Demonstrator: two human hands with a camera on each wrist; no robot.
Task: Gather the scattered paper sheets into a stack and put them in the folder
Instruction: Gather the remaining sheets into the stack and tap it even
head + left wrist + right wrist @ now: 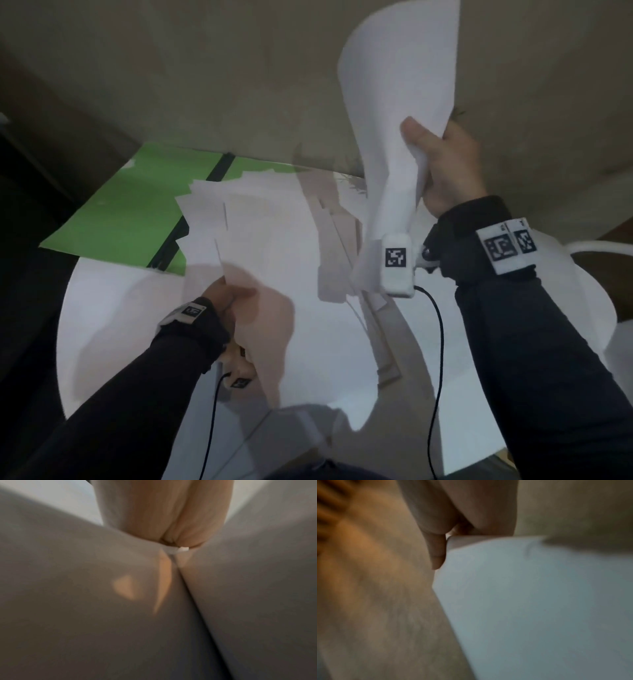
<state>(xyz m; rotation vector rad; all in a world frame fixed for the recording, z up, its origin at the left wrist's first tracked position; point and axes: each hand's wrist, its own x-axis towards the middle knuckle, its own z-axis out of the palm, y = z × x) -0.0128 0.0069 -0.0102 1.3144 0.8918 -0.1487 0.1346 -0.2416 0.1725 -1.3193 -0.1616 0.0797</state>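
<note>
- two hands, both clamped on paper. right hand [448,164] has thumb + fingers curled round the lower part of a raised sheet [394,102], which bows up and away from the palm, well above the table [102,308].
- right wrist view: one fingertip [437,550] lies along the sheet's edge, paper [539,601] filling the lower right of that view. blurred, so can't tell if it's one sheet or a few.
- left hand [222,301] pinches the near edge of the loose pile [267,240]; fingers mostly hidden under the paper in the head view. left wrist view shows fingers [171,513] closed on a paper edge, sheets draping both sides.
- pile spreads away from the left fingers, corners fanned, not squared; its far part overlaps the green folder [120,212].
- folder lies open and flat at the far left of the table, beyond the left hand, well apart from the right.
- progress, my read: gathering mostly done. most sheets are in the pile, the raised sheet not yet merged.
- left to do: add that sheet, square the edges, slide the stack into the folder, prob close it.
</note>
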